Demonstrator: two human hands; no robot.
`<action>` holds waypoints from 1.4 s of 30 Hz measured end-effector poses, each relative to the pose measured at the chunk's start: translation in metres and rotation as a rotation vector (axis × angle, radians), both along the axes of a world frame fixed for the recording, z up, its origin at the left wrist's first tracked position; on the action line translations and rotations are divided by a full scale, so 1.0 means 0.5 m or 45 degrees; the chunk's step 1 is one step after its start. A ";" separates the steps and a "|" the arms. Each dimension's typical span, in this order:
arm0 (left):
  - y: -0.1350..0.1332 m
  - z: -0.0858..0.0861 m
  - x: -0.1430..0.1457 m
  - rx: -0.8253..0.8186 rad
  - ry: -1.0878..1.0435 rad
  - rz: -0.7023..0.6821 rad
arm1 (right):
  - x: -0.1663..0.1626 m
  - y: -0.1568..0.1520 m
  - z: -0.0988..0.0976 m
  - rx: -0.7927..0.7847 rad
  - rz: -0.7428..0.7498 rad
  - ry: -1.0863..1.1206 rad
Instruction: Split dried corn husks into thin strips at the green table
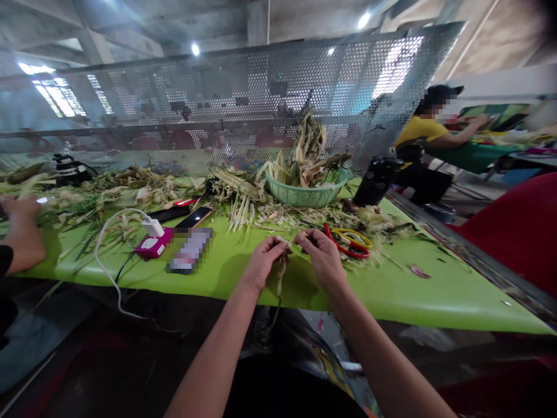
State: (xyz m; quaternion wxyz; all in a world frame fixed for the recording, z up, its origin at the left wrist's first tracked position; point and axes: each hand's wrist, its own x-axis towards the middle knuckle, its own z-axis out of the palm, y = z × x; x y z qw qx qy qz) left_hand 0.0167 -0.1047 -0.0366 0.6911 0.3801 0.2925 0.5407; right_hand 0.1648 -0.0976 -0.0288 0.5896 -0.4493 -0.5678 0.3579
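My left hand [263,261] pinches a thin, pale strip of dried corn husk [281,278], which hangs down past the table's front edge. Close beside it, my right hand [324,258] has thumb and fingers pressed together on what looks like an end of the same husk; the fingers partly hide it. Just beyond my right hand lie red and yellow loops [361,239] that look like scissor handles. Torn husk shreds [282,215] are spread behind both hands. A green plastic basket [300,196] farther back holds dry corn husks [308,148].
On the green-covered table [391,296] lie a phone [194,219], a blurred second phone [190,251] and a pink socket block [154,244] with a white cable. A black bottle [378,180] stands right. Another person's arm [24,232] rests left. A perforated metal screen [217,110] rises behind.
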 end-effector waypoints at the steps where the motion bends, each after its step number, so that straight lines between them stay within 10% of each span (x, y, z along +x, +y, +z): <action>1: 0.001 0.000 0.000 -0.018 -0.040 0.027 | 0.001 -0.001 0.000 -0.014 0.011 -0.007; 18: 0.008 -0.009 0.002 -0.071 -0.134 0.030 | -0.005 -0.013 0.001 0.129 0.137 -0.425; 33: 0.007 -0.003 -0.006 -0.076 -0.139 0.010 | -0.034 -0.027 0.005 0.418 -0.173 -0.755; 42: -0.001 0.001 -0.005 0.074 0.088 0.139 | -0.010 -0.011 -0.001 0.071 0.215 -0.227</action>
